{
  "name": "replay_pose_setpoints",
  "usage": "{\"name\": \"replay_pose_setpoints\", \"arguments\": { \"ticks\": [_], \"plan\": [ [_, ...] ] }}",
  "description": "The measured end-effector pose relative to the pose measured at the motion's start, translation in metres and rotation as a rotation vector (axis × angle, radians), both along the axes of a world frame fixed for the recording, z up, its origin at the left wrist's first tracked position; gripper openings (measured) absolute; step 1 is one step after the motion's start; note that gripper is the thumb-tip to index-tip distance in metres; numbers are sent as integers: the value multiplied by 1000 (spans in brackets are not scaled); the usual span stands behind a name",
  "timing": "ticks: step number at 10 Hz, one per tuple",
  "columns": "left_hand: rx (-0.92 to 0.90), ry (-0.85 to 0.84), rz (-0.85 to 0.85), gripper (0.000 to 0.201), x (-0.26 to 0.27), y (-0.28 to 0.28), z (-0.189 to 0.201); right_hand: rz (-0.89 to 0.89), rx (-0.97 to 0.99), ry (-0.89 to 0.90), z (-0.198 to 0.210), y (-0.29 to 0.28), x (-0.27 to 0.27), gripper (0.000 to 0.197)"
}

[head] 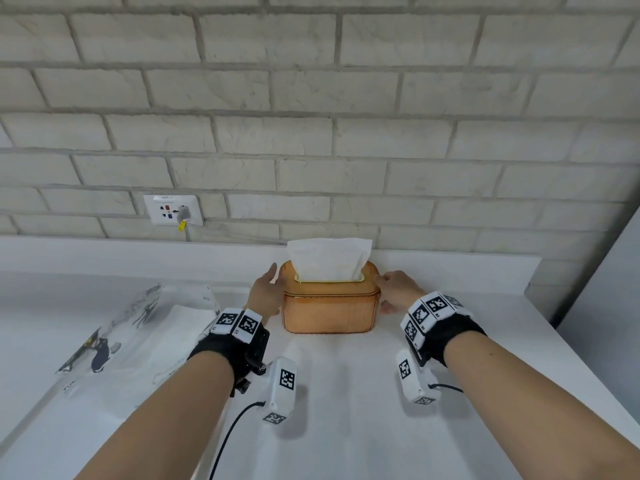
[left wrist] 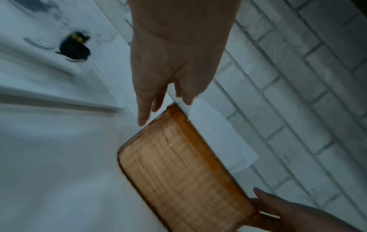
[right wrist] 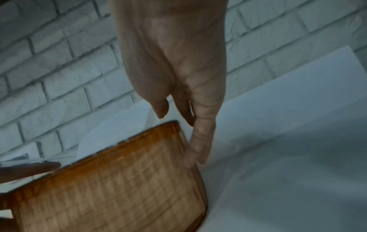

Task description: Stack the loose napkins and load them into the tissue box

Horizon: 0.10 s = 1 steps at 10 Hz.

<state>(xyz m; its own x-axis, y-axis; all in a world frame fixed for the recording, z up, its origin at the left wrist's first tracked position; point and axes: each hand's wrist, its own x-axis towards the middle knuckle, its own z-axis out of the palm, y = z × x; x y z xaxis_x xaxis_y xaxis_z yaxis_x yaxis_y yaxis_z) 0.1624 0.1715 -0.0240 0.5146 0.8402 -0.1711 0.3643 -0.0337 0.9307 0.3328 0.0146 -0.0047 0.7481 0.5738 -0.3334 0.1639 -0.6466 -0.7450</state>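
Note:
An amber see-through tissue box (head: 329, 310) stands on the white counter (head: 346, 393) close to the brick wall. A white napkin (head: 329, 259) sticks up out of its top slot, and stacked napkins show through the box wall (left wrist: 178, 172). My left hand (head: 266, 292) is at the box's left end with straight fingers (left wrist: 143, 109), thumb by the lid's corner. My right hand (head: 398, 289) lies against the right end, its straight fingers (right wrist: 200, 141) touching the box (right wrist: 119, 188). Neither hand curls round anything.
A crinkled plastic wrapper (head: 121, 341) with dark print lies on the counter to the left. A wall socket (head: 173, 209) with a plug sits behind it. A pale panel (head: 606, 289) closes the right side, where the counter ends.

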Motion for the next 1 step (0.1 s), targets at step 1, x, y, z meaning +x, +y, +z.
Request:
{"name": "replay_pose_setpoints", "arguments": {
  "ticks": [1],
  "plan": [
    [128, 54, -11, 50, -25, 0, 10, 72, -9, -43, 12, -29, 2, 53]
  ]
}}
